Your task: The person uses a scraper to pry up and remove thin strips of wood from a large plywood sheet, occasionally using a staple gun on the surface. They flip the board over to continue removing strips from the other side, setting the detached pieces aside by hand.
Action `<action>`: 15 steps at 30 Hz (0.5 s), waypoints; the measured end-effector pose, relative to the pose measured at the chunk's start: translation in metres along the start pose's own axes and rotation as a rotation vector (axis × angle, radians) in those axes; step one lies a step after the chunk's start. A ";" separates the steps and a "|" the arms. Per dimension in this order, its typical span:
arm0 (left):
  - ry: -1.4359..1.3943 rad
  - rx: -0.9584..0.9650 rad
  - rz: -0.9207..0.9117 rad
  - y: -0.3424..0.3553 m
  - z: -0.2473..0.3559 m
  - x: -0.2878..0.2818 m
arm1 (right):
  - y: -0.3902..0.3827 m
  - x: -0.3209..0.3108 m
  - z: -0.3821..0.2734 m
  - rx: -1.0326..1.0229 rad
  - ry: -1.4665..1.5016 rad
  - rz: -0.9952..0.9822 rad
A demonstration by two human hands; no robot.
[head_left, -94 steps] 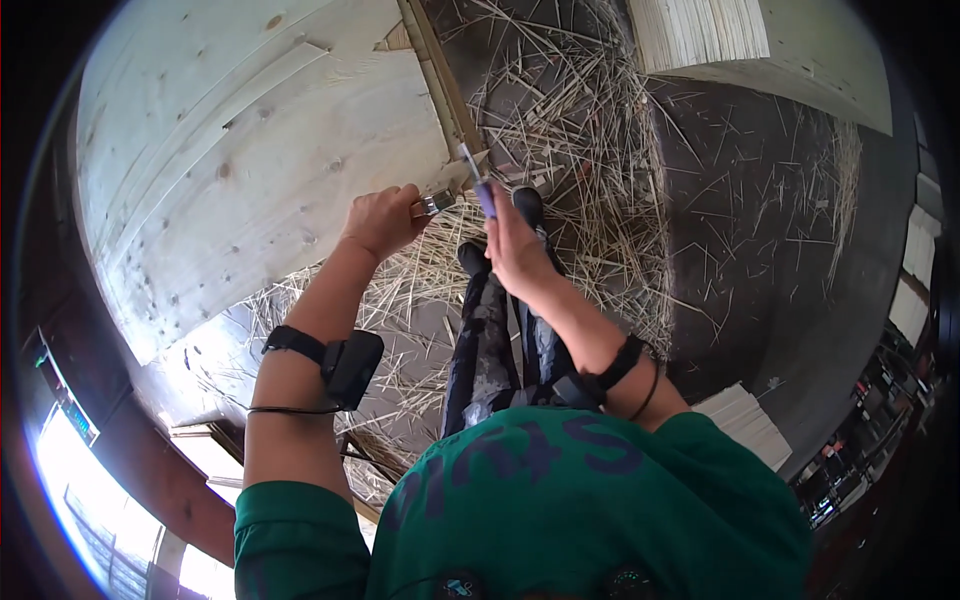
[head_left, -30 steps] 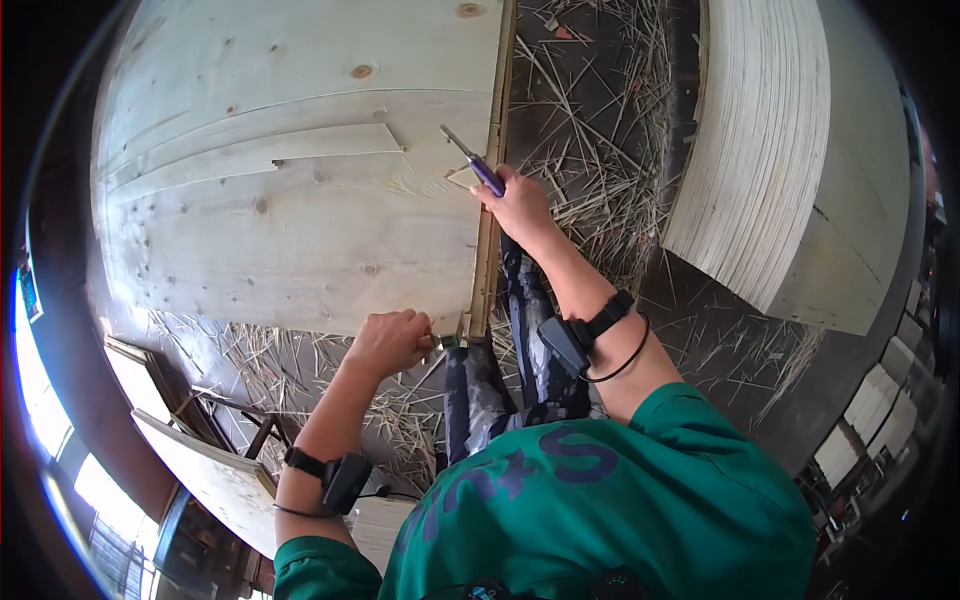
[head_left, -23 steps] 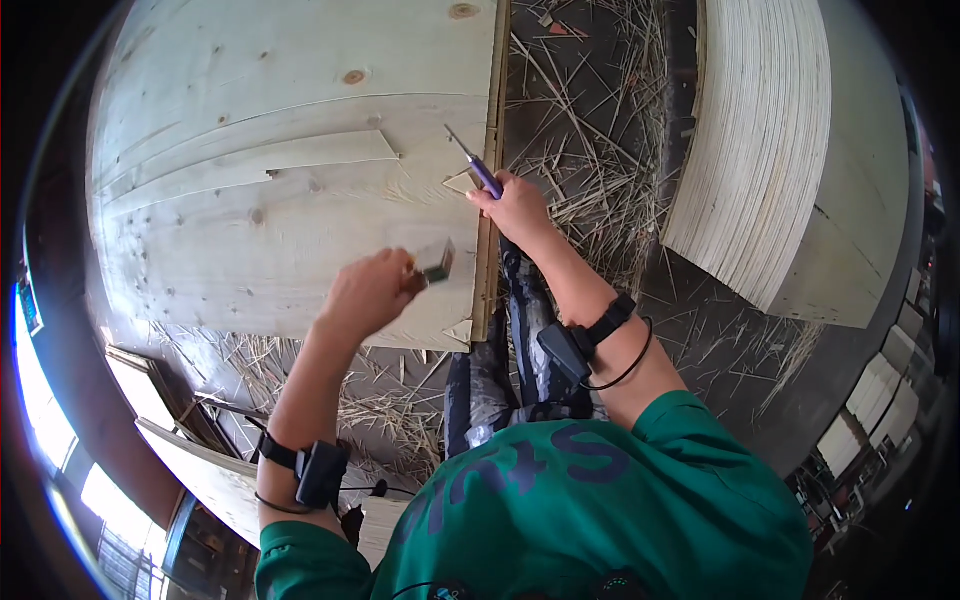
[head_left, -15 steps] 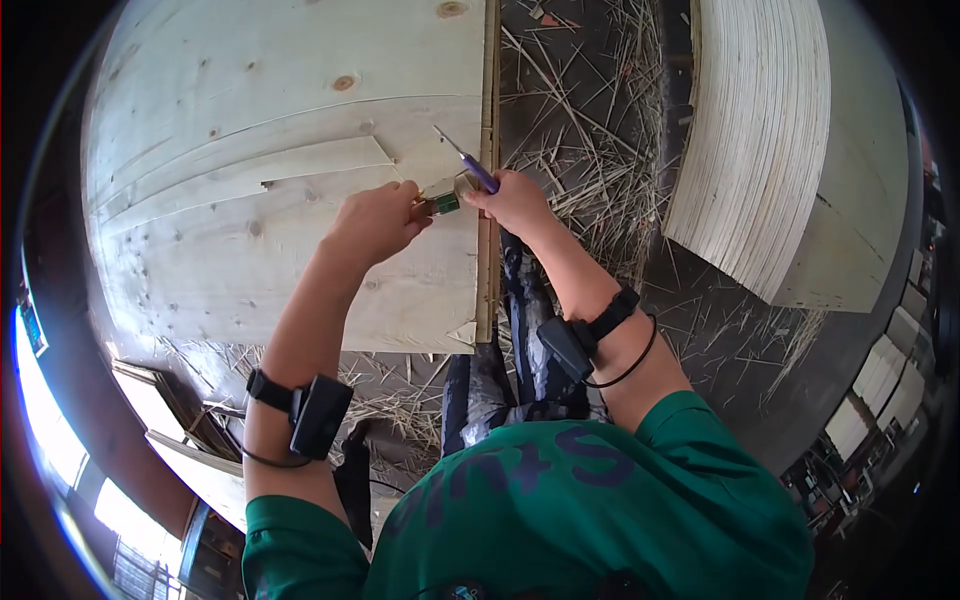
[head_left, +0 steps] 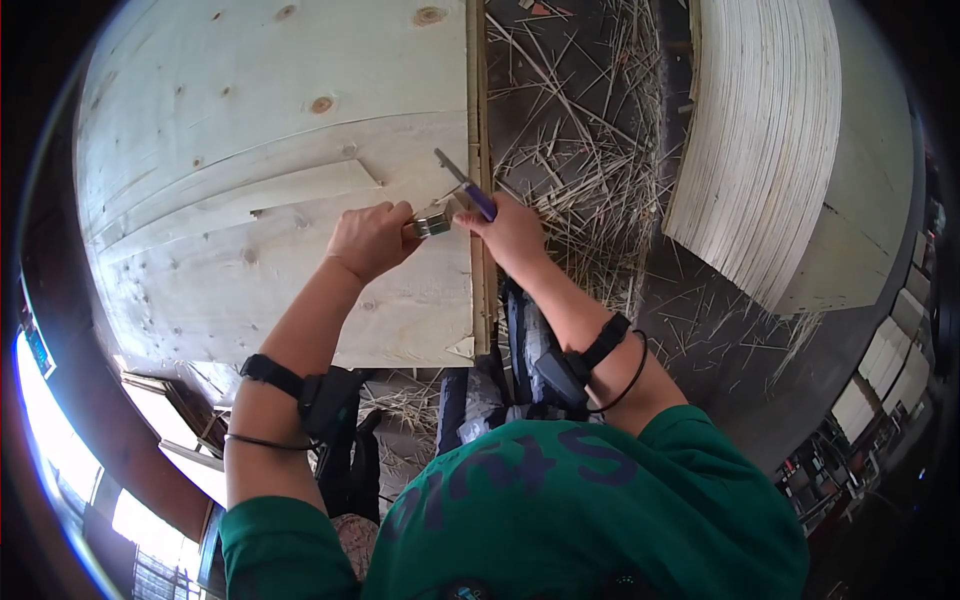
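The left hand (head_left: 372,240) grips one metal-ended tool (head_left: 433,222), the right hand (head_left: 512,232) one purple-handled tool (head_left: 482,203), near one wooden sheet's (head_left: 210,280) right edge (dark lettering (head_left: 520,475) marks one green shirt (head_left: 610,540)).

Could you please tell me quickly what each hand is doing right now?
Left hand: closed, holding a tool with a shiny metal head.
Right hand: closed, holding a purple-handled tool with a slim metal end.

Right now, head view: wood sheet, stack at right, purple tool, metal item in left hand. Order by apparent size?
1. Wood sheet
2. Stack
3. Purple tool and metal item: not ranked; both are small and partly covered, too close to call.
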State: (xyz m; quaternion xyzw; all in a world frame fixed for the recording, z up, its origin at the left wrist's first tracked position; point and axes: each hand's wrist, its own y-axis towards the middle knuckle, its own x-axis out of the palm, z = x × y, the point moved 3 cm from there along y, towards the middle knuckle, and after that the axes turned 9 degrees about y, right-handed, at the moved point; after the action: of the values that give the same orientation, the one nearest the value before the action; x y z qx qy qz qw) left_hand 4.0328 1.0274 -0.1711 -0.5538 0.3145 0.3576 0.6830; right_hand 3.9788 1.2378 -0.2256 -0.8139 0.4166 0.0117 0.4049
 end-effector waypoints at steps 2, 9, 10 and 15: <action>0.004 -0.016 0.096 -0.007 -0.001 -0.001 | -0.008 -0.003 -0.006 -0.057 0.100 0.062; -0.201 -0.115 0.244 -0.082 0.008 -0.004 | -0.026 -0.009 -0.070 -0.194 -0.056 0.108; -0.203 -0.127 0.249 -0.104 0.010 -0.003 | -0.020 -0.006 -0.089 -0.303 -0.096 0.127; -0.307 -0.391 0.087 -0.174 -0.001 0.035 | 0.022 0.102 -0.197 -0.865 -0.431 -0.008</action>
State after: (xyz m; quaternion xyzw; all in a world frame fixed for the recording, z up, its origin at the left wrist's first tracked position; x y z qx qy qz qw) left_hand 4.1980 1.0086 -0.1077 -0.6005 0.1555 0.5208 0.5865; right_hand 3.9676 1.0304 -0.1442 -0.8882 0.2770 0.3509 0.1062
